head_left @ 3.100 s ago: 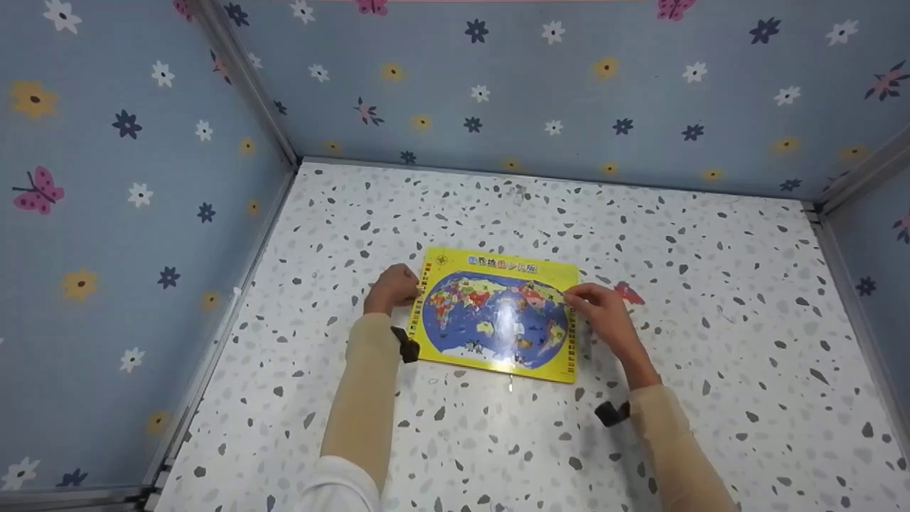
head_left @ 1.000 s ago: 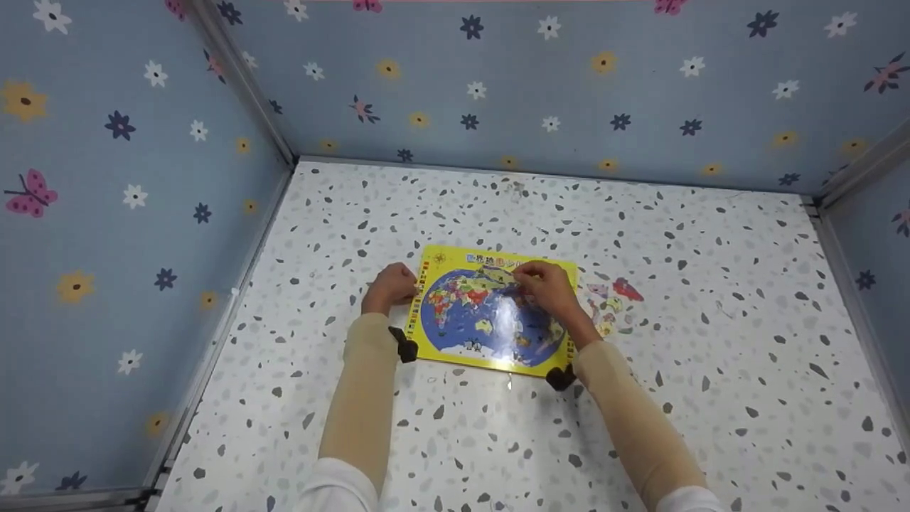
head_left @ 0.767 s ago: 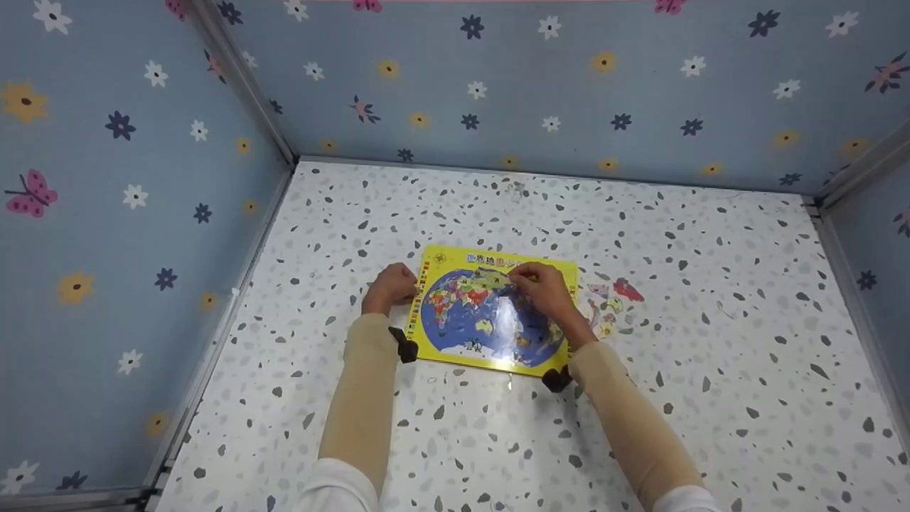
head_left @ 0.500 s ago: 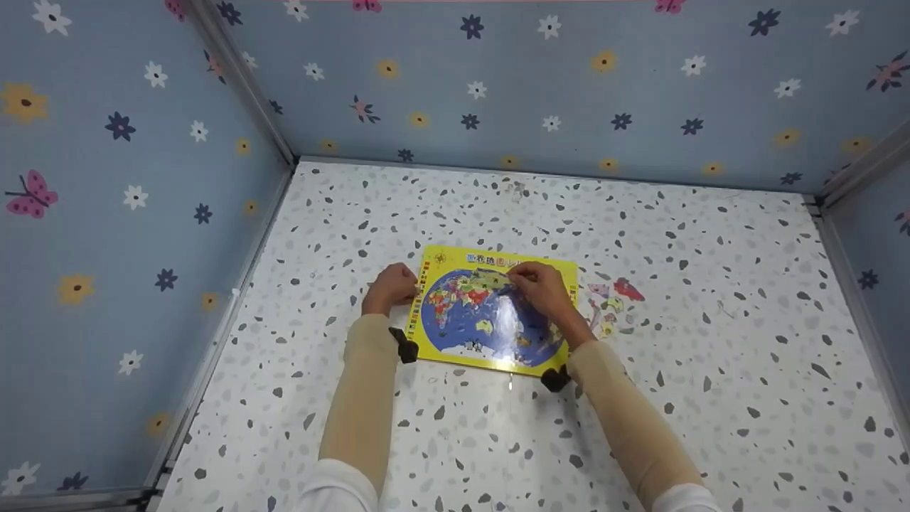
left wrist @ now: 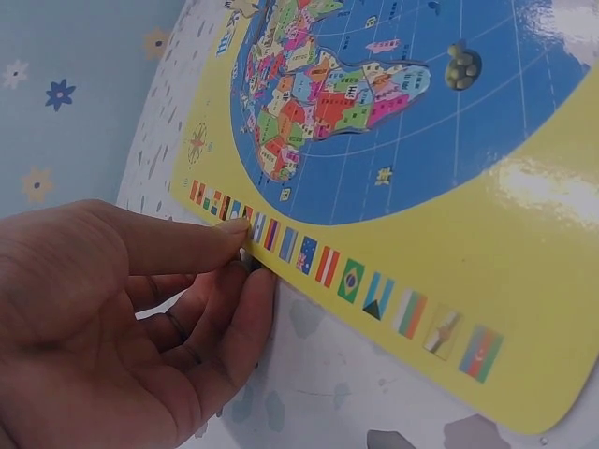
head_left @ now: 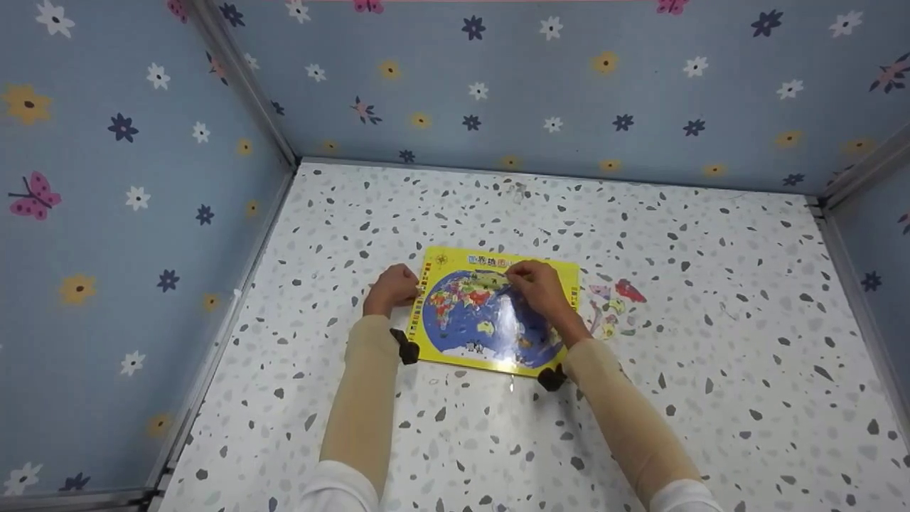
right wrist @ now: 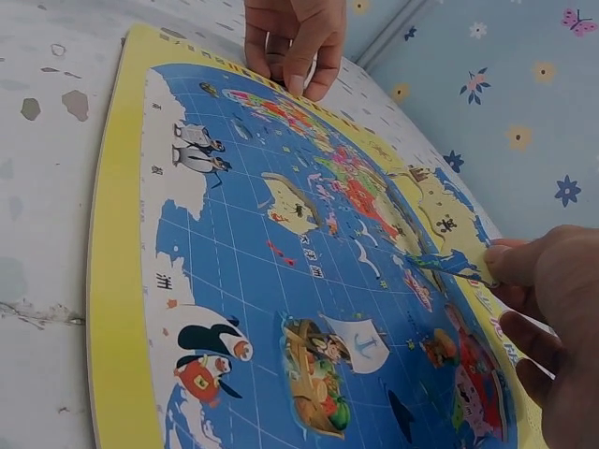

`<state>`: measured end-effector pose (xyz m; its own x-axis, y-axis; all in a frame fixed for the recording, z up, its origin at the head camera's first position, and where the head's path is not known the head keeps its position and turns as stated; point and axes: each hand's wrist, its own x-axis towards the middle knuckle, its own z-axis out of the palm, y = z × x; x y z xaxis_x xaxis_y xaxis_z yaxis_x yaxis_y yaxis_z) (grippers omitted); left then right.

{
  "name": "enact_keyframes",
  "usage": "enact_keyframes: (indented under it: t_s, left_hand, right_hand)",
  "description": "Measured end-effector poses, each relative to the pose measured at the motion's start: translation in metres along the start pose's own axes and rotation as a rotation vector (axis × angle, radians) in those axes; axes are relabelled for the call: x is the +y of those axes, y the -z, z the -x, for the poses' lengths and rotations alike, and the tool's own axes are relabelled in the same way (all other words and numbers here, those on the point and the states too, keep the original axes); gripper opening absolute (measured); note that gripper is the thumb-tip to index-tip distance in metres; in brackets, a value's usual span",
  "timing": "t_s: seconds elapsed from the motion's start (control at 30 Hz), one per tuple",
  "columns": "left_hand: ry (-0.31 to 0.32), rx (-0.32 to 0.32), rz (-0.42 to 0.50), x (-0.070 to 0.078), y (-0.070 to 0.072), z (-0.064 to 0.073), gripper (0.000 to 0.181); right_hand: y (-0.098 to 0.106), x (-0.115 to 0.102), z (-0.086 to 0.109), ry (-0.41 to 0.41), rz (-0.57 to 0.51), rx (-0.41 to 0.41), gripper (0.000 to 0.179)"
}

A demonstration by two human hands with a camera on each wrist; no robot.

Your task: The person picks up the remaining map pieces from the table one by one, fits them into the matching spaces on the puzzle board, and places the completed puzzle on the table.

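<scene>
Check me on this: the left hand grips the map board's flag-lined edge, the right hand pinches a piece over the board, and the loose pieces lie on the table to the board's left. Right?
One slip: the loose pieces lie to the right of the map board, not its left, as the head view shows. The rest stands.

Table (head_left: 739, 341): open surface offered behind the map board (head_left: 455, 361) and well to its right; front lane bounded by left forearm (head_left: 361, 405) and right forearm (head_left: 633, 427).
Board: left edge occupied by the left hand (head_left: 391, 288); upper right covered by the right hand (head_left: 542, 288); lower middle uncovered.
Right flank: passage hindered by loose pieces (head_left: 628, 291).
Perimeter: closed by patterned panels (head_left: 526, 92) at left, back and right.
</scene>
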<state>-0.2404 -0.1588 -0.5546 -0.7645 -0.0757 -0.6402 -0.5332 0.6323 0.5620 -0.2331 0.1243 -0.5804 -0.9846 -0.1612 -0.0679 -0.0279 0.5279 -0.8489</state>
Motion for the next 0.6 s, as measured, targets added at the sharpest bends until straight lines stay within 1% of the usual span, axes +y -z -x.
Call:
enact_keyframes:
  t_s: [0.33,0.6]
  left_hand:
    - [0.001,0.004,-0.019,0.0004,0.0004,0.0009,0.020]
    - [0.008,0.002,-0.028,0.0002,-0.0002,-0.0020,0.022]
  right_hand:
    - [-0.0033,0.0017,-0.0033,0.021,0.054,0.010,0.014]
    - [-0.0044,0.0023,-0.0058,0.001,0.100,-0.006,0.016]
